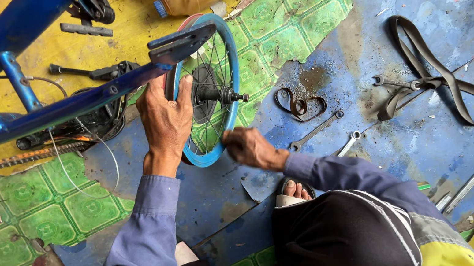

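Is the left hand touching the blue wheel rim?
Touching. The head view shows the left hand wrapped over the top of the wheel rim, fingers on it.

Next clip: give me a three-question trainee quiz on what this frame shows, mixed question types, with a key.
1. True or false: the left hand rests on the blue-rimmed wheel beside the blue bicycle frame.
2. What does the right hand touch? A) the inner tube B) the wheel's lower rim C) a wrench
3. Fill in: the rusty bicycle chain lies on the floor to the ____ of the wheel in the picture.

Key: 1 true; 2 B; 3 left.
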Available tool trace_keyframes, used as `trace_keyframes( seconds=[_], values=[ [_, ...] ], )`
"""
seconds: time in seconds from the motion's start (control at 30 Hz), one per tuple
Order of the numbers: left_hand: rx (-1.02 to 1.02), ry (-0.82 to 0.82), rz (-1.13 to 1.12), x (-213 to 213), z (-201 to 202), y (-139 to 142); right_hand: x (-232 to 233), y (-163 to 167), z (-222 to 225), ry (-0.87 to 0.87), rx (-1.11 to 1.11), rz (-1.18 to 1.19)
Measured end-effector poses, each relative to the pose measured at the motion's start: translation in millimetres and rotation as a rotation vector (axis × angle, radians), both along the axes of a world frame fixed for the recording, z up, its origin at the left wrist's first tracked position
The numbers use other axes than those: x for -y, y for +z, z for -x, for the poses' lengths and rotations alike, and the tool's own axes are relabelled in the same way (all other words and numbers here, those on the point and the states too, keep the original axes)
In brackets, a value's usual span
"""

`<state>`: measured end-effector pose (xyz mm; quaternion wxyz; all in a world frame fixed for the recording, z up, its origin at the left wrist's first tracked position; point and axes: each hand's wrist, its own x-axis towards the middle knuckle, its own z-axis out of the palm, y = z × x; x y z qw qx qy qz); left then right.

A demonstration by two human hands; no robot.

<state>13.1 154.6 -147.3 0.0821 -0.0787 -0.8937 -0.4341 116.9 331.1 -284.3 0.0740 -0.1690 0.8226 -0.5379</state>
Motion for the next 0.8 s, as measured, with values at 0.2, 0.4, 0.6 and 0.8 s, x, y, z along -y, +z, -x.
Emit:
trace_keyframes(
  seconds=[0.2,0.4,0.6,0.8],
  values=[
    [-0.014,-0.029,-0.055,0,-2,1,25,80,-7,0.113,0.126,0.224],
    [0.028,0.015,-0.043,0,-2,5,35,138,24,0.092,0.516,0.629],
    [0.149,0.078,-0.169,2,-7,11,44,125,16,-0.015,0.272,0.534],
    [0.321,0.13,-0.388,3,-7,5,42,115,37,-0.125,-0.228,0.325]
  ],
)
